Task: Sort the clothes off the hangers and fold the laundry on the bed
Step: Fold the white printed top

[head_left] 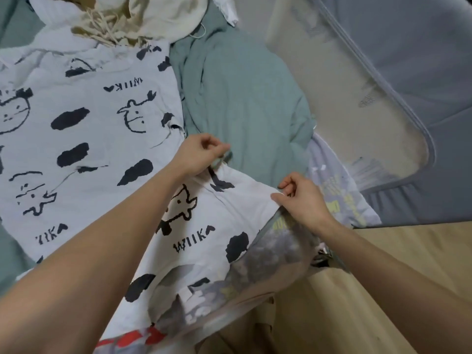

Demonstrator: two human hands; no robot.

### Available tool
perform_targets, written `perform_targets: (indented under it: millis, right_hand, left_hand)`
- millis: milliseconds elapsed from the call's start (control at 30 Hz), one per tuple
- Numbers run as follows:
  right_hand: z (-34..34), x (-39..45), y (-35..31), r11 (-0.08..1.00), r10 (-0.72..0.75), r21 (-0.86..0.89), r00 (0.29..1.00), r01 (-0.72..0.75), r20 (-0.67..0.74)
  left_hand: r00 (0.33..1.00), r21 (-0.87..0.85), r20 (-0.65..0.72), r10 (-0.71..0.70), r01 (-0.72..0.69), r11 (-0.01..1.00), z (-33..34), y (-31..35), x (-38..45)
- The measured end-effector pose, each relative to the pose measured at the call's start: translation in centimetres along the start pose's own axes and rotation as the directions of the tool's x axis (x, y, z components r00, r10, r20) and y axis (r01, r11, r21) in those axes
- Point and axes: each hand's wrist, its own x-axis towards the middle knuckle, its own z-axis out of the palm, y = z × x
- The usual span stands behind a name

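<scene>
Left hand (201,154) pinching printed white garment (224,213) edge, right hand (301,198) pinching its other corner

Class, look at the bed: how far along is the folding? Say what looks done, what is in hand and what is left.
Done: no folded stack shows and no hangers are in view. In hand: the left hand and right hand each pinch the far edge of the white printed garment, laid over a grey printed piece. Left: a second white printed garment, the green cloth and the cream fabric lie unfolded.
</scene>
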Motion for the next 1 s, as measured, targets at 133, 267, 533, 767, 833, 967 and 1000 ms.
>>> perform_targets:
  millis: [133, 267, 533, 767, 833, 967, 1000]
  right_hand:
    - [1.1, -2.1, -0.9, 0.964, -0.203, -0.208, 0.966, 0.168, -0.162]
    - [3.7, -3.9, -4.2, 0.868, -0.454, -0.247, 0.89, 0.432, -0.038]
    - [11.9, -9.2, -5.9, 0.681, -0.457, -0.429, 0.802, 0.594, 0.384]
    - [14.6, -10.6, -5.4, 0.602, -0.562, -0.552, 0.797, 0.576, 0.219]
    - [14.3, -10.9, -5.8, 0.62, -0.599, -0.487, 0.772, 0.615, 0.212]
    - [13.8, -12.4, -6.0, 0.575, -0.668, -0.376, 0.682, 0.727, 0.298]
    - [13.7, -12.7, -5.9, 0.578, -0.661, -0.364, 0.681, 0.73, 0.317]
  left_hand:
    - [0.969, 0.213, -0.024, 0.246, -0.235, 0.948, -1.0, -1.6, -3.2]
    - [0.953, 0.178, -0.202, 0.224, -0.189, 0.966, -2.3, -5.6, -8.2]
    - [0.972, 0.516, -0.096, 0.215, -0.136, 0.845, -3.3, -12.7, -20.0]
    - [0.933, 0.612, -0.102, 0.345, -0.215, 0.761, -2.5, -15.1, -21.1]
    - [0.911, 0.61, -0.092, 0.401, -0.267, 0.746, -3.1, -14.9, -21.7]
    - [0.892, 0.647, -0.082, 0.445, -0.292, 0.704, -4.6, -15.3, -23.5]
    - [0.899, 0.639, -0.07, 0.432, -0.292, 0.711, -4.8, -15.5, -24.0]
